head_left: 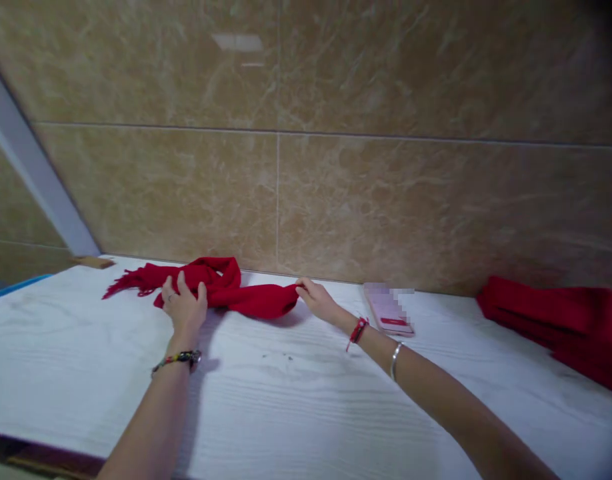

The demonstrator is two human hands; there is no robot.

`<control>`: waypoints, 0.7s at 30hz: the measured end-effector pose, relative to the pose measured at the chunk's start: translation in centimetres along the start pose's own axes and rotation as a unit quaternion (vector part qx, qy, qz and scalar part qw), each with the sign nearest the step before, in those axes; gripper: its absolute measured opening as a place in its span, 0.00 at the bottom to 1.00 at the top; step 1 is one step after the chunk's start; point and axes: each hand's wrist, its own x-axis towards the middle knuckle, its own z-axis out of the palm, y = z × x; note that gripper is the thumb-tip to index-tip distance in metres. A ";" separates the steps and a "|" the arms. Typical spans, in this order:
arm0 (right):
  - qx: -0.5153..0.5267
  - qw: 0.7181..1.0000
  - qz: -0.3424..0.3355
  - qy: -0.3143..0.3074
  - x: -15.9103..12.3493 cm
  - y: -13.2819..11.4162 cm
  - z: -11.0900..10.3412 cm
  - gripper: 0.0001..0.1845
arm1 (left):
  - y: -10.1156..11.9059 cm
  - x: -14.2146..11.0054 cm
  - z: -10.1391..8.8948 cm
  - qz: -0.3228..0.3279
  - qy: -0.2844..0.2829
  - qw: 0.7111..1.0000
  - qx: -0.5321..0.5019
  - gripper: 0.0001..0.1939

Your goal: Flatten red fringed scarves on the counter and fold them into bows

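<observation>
A red scarf (259,300) with a fringed end at its left lies bunched and looped near the back of the white table. My left hand (185,305) rests on the scarf's left part with its fingers spread. At the scarf's right end, my right hand (316,300) pinches the cloth between thumb and fingers, pulling that end out to the right. Between the two hands the scarf runs as a folded strip, its near edge slightly off or shading the tabletop.
A phone (390,310), partly pixelated, lies to the right of my right hand. More folded red cloth (551,320) sits at the far right. A small brown block (93,262) is at the table's back left corner. Behind the white table (286,413) stands a tiled wall (376,200).
</observation>
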 end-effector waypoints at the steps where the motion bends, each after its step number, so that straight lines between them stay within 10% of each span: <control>1: 0.012 1.000 0.008 0.014 -2.2 0.0 -2.2 0.06 | 0.6 -0.1 0.3 0.046 -0.017 0.999 -0.012 0.29; 7: 0.105 0.970 0.103 0.193 -13.7 1.7 -13.9 0.12 | 5.3 -2.4 1.1 0.300 -0.187 0.934 -0.045 0.26; 14: 0.045 0.841 0.214 0.495 -22.7 7.9 -24.9 0.18 | 13.7 -9.7 0.4 0.462 -0.421 0.772 -0.118 0.31; 17: -0.061 0.817 0.251 0.516 -24.1 10.1 -26.8 0.18 | 17.4 -12.6 0.8 0.467 -0.431 0.760 -0.138 0.24; 21: -0.091 0.864 0.228 0.440 -23.1 10.5 -25.3 0.11 | 21.4 -14.3 1.9 0.440 -0.406 0.776 -0.197 0.15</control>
